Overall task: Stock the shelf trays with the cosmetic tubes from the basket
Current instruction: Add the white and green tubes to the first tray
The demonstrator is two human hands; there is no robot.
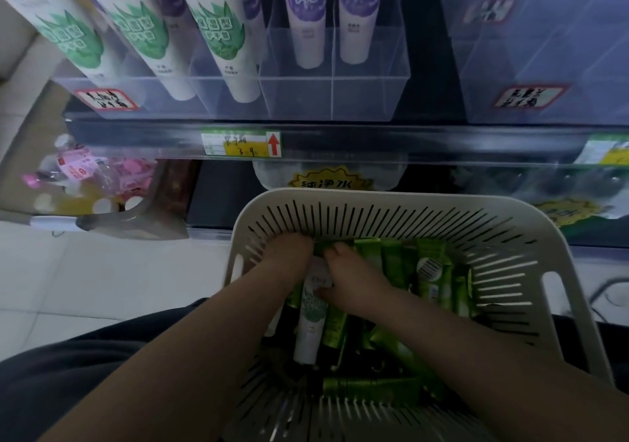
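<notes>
Both hands are down in the basket and honestly the grip is hard to read on either one. The left hand (289, 259) has its fingers curled down by the far wall with the tips buried, so I can't tell if it's pinching anything. The right hand (355, 283) is curled too, knuckles up, thumb (323, 293) lying against the side of a white tube (308, 326). Whether that grip really closes on it, can't tell, it's blurry there.

The white tube sits between the two hands, leaf print on it, cap end pointing toward the person, crimped end half covered by the hands. Around and under it is a heap of green tubes (394, 264) lying every which way. One shows a barcode, and the ones under the forearms are mostly hidden.

The basket (374, 203) is a pale slotted plastic one. Its near edge is cut off by the frame and the arms.

Above it are the clear shelf trays (367, 101). White leaf-print tubes (218, 33) stand cap-down in the left ones and purple-print tubes (306, 9) in the middle, all cropped at the top. The right-hand tray (544, 50) is too hazy to say what's inside. A yellow price tag (240, 144) is on the shelf edge, writing unreadable. A grey bin (143, 217) of blurry pink stuff sits lower left.
</notes>
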